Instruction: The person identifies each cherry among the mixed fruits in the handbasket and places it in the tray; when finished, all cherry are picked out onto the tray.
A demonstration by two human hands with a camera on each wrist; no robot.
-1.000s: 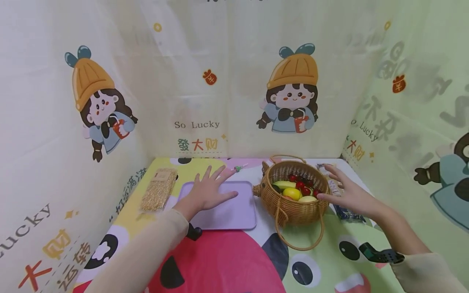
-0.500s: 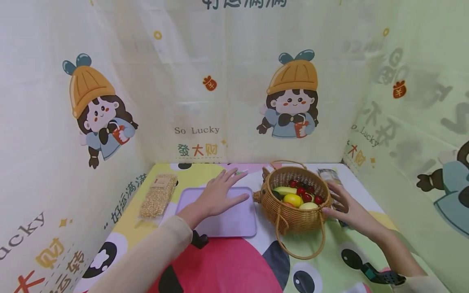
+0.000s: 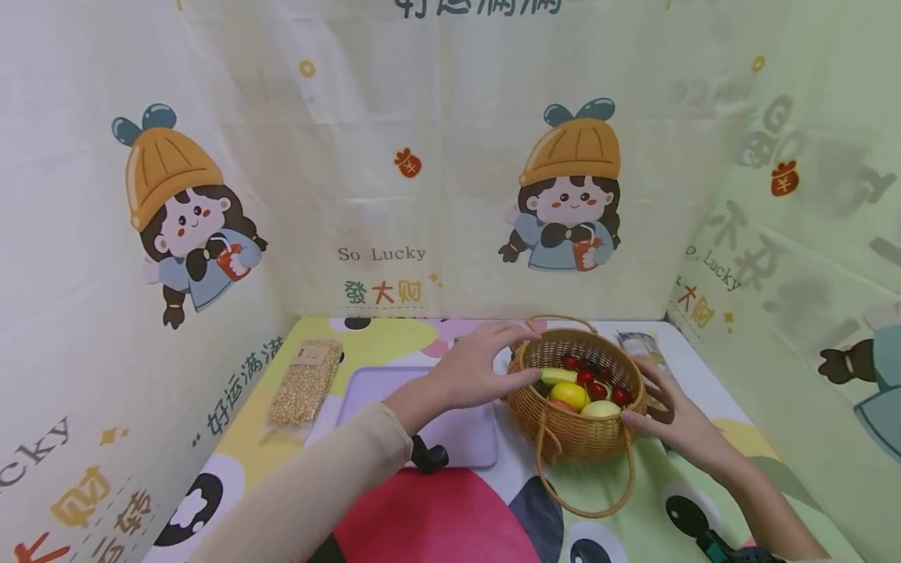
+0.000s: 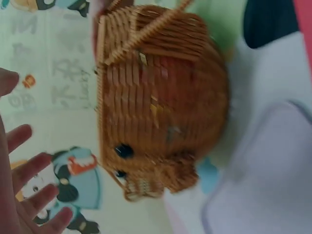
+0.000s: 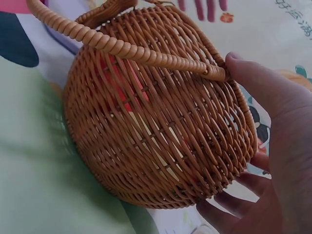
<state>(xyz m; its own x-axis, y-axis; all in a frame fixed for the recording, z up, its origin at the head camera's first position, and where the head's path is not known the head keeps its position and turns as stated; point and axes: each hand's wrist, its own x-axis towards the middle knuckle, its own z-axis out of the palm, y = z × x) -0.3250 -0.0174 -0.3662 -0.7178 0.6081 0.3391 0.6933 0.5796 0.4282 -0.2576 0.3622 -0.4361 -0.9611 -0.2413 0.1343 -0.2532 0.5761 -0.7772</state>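
A round wicker basket (image 3: 570, 438) stands at the right, its loop handle (image 3: 587, 514) hanging toward the front. Inside lie a lemon (image 3: 567, 396), several cherries (image 3: 597, 392), a long pale green fruit (image 3: 558, 376) and a pale round fruit (image 3: 601, 409). My right hand (image 3: 669, 422) holds the basket's right side, thumb at the rim by the handle's end and fingers curved around the outer wall. At the basket's left, my left hand (image 3: 486, 366) hovers with fingers extended; in the left wrist view its fingers (image 4: 34, 168) are spread and apart from the weave.
A lilac tray (image 3: 468, 442) lies left of the basket, partly under my left forearm. A clear bag of yellow grains (image 3: 304, 383) lies at the far left. Behind my right hand is another packet (image 3: 642, 348). Printed cloth walls (image 3: 464, 195) enclose the table.
My left hand has moved right from over the tray to the basket's left side. My right hand has come in against the basket's right side. The basket stays in place.
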